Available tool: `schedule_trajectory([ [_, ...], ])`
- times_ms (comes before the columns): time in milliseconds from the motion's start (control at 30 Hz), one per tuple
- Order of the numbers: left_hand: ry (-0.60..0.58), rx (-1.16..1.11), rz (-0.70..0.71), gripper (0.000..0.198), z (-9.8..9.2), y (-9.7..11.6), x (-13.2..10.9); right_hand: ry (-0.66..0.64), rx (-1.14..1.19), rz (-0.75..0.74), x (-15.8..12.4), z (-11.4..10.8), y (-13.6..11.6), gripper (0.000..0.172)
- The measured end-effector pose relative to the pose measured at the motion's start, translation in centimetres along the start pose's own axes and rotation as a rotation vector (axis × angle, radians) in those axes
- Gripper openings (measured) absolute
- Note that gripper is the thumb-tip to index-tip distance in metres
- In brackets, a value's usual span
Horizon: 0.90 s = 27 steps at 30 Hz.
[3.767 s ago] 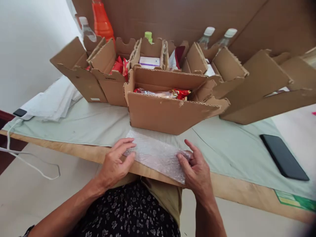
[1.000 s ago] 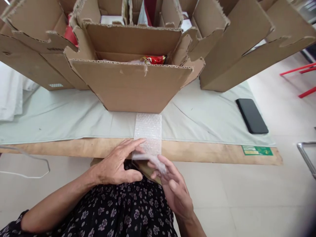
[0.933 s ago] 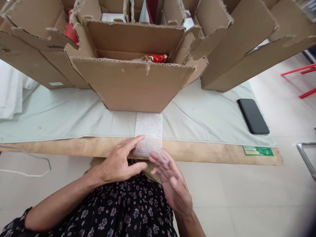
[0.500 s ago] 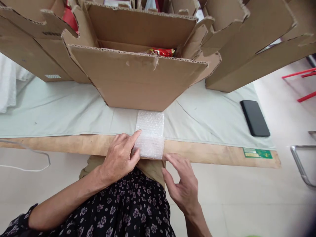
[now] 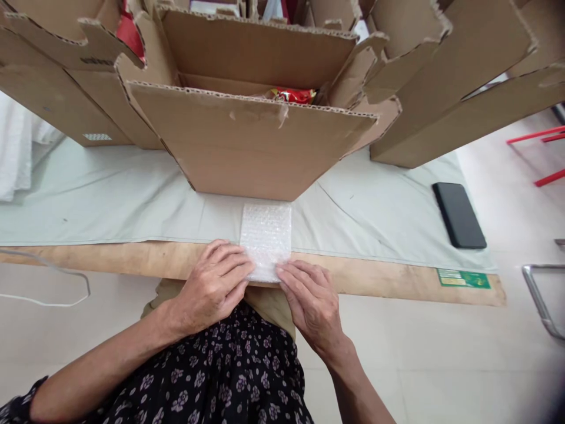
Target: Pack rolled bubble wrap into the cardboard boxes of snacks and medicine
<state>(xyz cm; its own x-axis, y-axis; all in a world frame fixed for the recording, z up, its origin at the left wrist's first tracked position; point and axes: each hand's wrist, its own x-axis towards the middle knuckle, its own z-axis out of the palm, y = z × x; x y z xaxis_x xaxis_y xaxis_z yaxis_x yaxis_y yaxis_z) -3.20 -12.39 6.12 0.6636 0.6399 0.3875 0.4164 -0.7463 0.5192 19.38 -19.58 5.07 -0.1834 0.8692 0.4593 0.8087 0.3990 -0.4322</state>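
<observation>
The right hand is now in against the bubble wrap, whereas half a second earlier it curves open at the wrap's right corner; the left hand is at the left side in both frames, now with its fingers drawn in more tightly.

A table under a pale green cloth spans the view, its bare wooden edge facing the person. On the cloth stands an open cardboard box, with more open cardboard boxes behind and to both sides.

Both hands are nearly closed, fingers side by side and thumbs tucked close beneath, one at each near corner of the wrap. Fingertips and thumbs hold its near end between them, though the undersides of the grip are hidden.

The wrap lies flat, its middle and far part free of the fingers, reaching from the wooden edge over the cloth to just short of the box's foot. Well to the right lie a black phone and a green card; a small red packet shows inside the box.
</observation>
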Motion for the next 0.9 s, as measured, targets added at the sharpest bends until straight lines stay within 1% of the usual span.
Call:
schedule_trajectory([
  [133, 0.061, -0.132, -0.139, 0.022, 0.0, 0.0, 0.6, 0.009, 0.061, 0.091, 0.9, 0.1, 0.0, 0.029],
  [167, 0.072, -0.127, -0.174, 0.022, 0.0, 0.0, 0.9, 0.031, 0.058, 0.11, 0.9, 0.1, 0.1, 0.03],
  [233, 0.089, -0.07, -0.216, 0.021, 0.0, 0.0, 1.4, 0.119, 0.02, 0.133, 0.9, 0.0, 0.1, 0.035],
  [300, 0.095, 0.003, -0.23, 0.021, 0.2, -0.1, 1.8, 0.204, -0.033, 0.117, 0.7, -0.2, 0.1, 0.044],
  [333, 0.098, 0.033, -0.229, 0.021, 0.3, -0.2, 1.9, 0.211, -0.052, 0.089, 0.5, -0.2, 0.1, 0.047],
  [400, 0.1, 0.084, -0.22, 0.021, 0.6, -0.5, 2.1, 0.145, -0.068, 0.009, 0.4, -0.1, 0.1, 0.047],
  [467, 0.096, 0.134, -0.212, 0.021, 0.8, -0.7, 2.1, 0.03, -0.084, -0.05, 0.6, 0.3, 0.3, 0.039],
  [533, 0.097, 0.172, -0.221, 0.022, 0.7, -0.9, 2.0, -0.056, -0.115, -0.061, 1.0, 0.8, 0.7, 0.03],
  [567, 0.106, 0.179, -0.225, 0.023, 0.5, -0.9, 1.9, -0.078, -0.12, -0.056, 1.3, 0.9, 0.9, 0.027],
  [667, 0.108, 0.132, -0.182, 0.031, -0.3, -0.8, 1.4, -0.085, -0.064, -0.032, 2.2, 0.9, 1.4, 0.023],
  [767, 0.06, 0.032, -0.114, 0.032, -1.0, -0.4, 0.9, -0.106, 0.048, 0.017, 2.8, 0.2, 1.6, 0.027],
  [833, 0.057, -0.014, -0.128, 0.029, -1.1, -0.5, 0.8, -0.136, 0.108, 0.058, 2.9, -0.2, 1.4, 0.03],
  [900, 0.077, -0.019, -0.171, 0.027, -0.9, -0.8, 1.0, -0.137, 0.113, 0.104, 2.8, -0.4, 1.3, 0.032],
])
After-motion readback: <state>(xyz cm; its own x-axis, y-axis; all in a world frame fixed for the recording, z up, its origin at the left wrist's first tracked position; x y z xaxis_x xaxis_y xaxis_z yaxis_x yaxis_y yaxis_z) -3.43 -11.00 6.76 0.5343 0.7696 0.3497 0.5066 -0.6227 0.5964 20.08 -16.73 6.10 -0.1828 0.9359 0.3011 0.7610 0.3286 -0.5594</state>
